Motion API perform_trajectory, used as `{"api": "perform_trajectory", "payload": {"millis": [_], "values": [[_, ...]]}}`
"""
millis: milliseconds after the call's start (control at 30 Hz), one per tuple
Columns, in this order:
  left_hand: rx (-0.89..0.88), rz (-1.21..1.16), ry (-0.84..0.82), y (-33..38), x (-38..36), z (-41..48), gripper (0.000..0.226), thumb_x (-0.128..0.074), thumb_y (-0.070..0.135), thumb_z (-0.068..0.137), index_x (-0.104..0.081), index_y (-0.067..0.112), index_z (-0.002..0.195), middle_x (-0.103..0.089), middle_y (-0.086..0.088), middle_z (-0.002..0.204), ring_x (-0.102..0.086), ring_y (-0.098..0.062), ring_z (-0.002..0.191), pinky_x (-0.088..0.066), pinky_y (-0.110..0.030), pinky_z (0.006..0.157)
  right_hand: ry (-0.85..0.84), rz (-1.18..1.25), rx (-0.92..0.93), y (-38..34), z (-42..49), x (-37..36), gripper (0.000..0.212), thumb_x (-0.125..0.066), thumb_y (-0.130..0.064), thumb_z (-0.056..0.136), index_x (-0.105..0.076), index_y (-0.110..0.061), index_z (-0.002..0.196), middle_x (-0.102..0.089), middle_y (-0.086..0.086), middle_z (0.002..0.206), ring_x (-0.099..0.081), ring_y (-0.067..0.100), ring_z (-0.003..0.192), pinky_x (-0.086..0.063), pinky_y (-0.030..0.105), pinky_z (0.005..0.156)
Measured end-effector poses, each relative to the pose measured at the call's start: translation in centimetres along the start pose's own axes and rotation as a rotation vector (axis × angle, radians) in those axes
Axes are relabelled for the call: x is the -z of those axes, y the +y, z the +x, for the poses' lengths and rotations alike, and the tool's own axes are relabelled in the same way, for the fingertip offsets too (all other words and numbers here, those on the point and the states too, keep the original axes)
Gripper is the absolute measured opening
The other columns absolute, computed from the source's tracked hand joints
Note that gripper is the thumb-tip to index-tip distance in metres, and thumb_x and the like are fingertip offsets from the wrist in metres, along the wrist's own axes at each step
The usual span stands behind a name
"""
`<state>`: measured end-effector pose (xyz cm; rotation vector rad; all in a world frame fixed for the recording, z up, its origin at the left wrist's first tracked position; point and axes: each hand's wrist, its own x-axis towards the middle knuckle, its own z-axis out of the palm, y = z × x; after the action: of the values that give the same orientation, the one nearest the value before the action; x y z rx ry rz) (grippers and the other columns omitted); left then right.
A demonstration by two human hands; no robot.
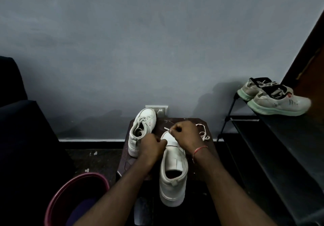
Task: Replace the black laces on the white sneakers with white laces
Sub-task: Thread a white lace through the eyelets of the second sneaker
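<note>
Mid-frame, a white lace [203, 135] is pinched by the right hand [185, 135] above the sneaker [173, 178]; the left hand's [152, 146] grip cannot be told.

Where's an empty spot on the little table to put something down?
A bare strip lies at the table's far edge, between the far sneaker and the white lace. The front-left corner is bare too. The middle is crowded: left hand and right hand work over the near sneaker.

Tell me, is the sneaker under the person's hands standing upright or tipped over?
Upright: the near white sneaker sits sole-down on the dark table, its opening facing up.
</note>
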<state>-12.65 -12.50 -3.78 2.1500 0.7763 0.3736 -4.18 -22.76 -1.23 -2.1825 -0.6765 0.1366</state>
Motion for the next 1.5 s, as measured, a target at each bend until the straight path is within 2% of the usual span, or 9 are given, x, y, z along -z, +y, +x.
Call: {"api": "perform_trajectory", "payload": {"millis": [167, 300, 533, 667, 800, 1100, 1300, 1433, 1500], "values": [[0.031, -0.142, 0.001, -1.4, -0.4, 0.3, 0.041, -0.063, 0.012, 0.082, -0.048, 0.009, 0.044, -0.037, 0.000, 0.044, -0.034, -0.012, 0.046, -0.027, -0.029, 0.050, -0.139, -0.051, -0.041, 1.4, -1.3, -0.4, 0.011, -0.068, -0.008, 0.078, -0.078, -0.011, 0.080, -0.075, 0.007, 0.080, -0.063, 0.011, 0.070, -0.046, 0.022, 0.069], [0.105, -0.371, -0.036, -2.5, -0.8, 0.6, 0.026, -0.061, 0.010, 0.079, -0.060, -0.012, 0.064, -0.049, -0.011, 0.054, -0.042, -0.017, 0.055, -0.034, -0.034, 0.054, -0.141, -0.118, -0.046, 0.8, -1.2, -0.6, 0.011, -0.066, -0.012, 0.078, -0.077, -0.012, 0.080, -0.075, 0.006, 0.082, -0.069, 0.014, 0.079, -0.049, 0.021, 0.071], [0.189, -0.508, -0.033, -3.2, -1.2, 1.0, 0.022, -0.056, 0.005, 0.081, -0.067, -0.004, 0.064, -0.064, -0.023, 0.065, -0.055, -0.025, 0.061, -0.043, -0.037, 0.062, -0.141, -0.193, -0.017, 0.5, -1.2, -0.8, 0.007, -0.066, -0.014, 0.074, -0.073, -0.011, 0.074, -0.073, 0.005, 0.074, -0.068, 0.019, 0.075, -0.052, 0.028, 0.069], [0.169, -0.484, -0.030, -2.6, -1.1, 0.6, 0.029, -0.056, 0.000, 0.085, -0.067, 0.002, 0.059, -0.062, -0.021, 0.061, -0.053, -0.022, 0.058, -0.042, -0.032, 0.059, -0.155, -0.286, 0.048, 0.3, -1.3, -0.7, 0.005, -0.067, -0.019, 0.074, -0.070, -0.015, 0.071, -0.071, 0.003, 0.082, -0.065, 0.021, 0.081, -0.047, 0.026, 0.069], [0.154, -0.468, -0.029, -2.7, -1.1, 0.5, 0.024, -0.055, 0.001, 0.085, -0.066, -0.004, 0.064, -0.060, -0.018, 0.062, -0.052, -0.021, 0.058, -0.042, -0.033, 0.059, -0.108, -0.283, 0.081, 0.1, -1.5, -1.4, 0.027, -0.069, -0.025, 0.076, -0.051, -0.025, 0.056, -0.071, 0.007, 0.084, -0.064, 0.025, 0.084, -0.046, 0.030, 0.072], [0.057, -0.373, -0.049, -2.6, -0.9, 0.2, 0.021, -0.062, 0.012, 0.092, -0.066, 0.012, 0.071, -0.065, -0.002, 0.067, -0.056, -0.013, 0.065, -0.043, -0.024, 0.059, -0.183, -0.156, 0.081, 1.1, -1.2, -1.6, 0.011, -0.066, -0.017, 0.077, -0.073, -0.014, 0.069, -0.071, 0.005, 0.072, -0.062, 0.015, 0.067, -0.044, 0.025, 0.065], [-0.155, 0.221, 0.026, -1.5, -0.7, 0.7, 0.011, -0.058, 0.017, 0.091, -0.063, 0.009, 0.086, -0.068, -0.011, 0.089, -0.062, -0.028, 0.086, -0.029, -0.024, 0.062, -0.234, 0.017, -0.039, 0.8, -1.1, -0.6, 0.019, -0.070, -0.038, 0.074, -0.069, -0.024, 0.087, -0.070, -0.005, 0.077, -0.064, 0.010, 0.072, -0.050, 0.028, 0.067], [-0.223, 0.118, 0.087, 0.6, 1.6, 1.9, 0.015, -0.050, 0.013, 0.092, -0.059, 0.010, 0.080, -0.069, -0.012, 0.083, -0.065, -0.031, 0.083, -0.047, -0.032, 0.071, -0.281, -0.121, -0.023, 0.4, -1.6, -1.2, 0.031, -0.066, -0.046, 0.066, -0.068, -0.025, 0.089, -0.069, -0.008, 0.087, -0.064, 0.011, 0.084, -0.053, 0.031, 0.080], [-0.198, -0.201, 0.149, 2.8, 3.6, 2.5, 0.026, -0.043, 0.021, 0.098, -0.054, 0.010, 0.077, -0.067, -0.010, 0.078, -0.066, -0.030, 0.075, -0.054, -0.041, 0.075, -0.268, -0.151, -0.015, 0.3, -1.8, -1.6, 0.034, -0.060, -0.051, 0.064, -0.066, -0.023, 0.083, -0.066, -0.007, 0.086, -0.062, 0.013, 0.084, -0.051, 0.031, 0.079]]}}
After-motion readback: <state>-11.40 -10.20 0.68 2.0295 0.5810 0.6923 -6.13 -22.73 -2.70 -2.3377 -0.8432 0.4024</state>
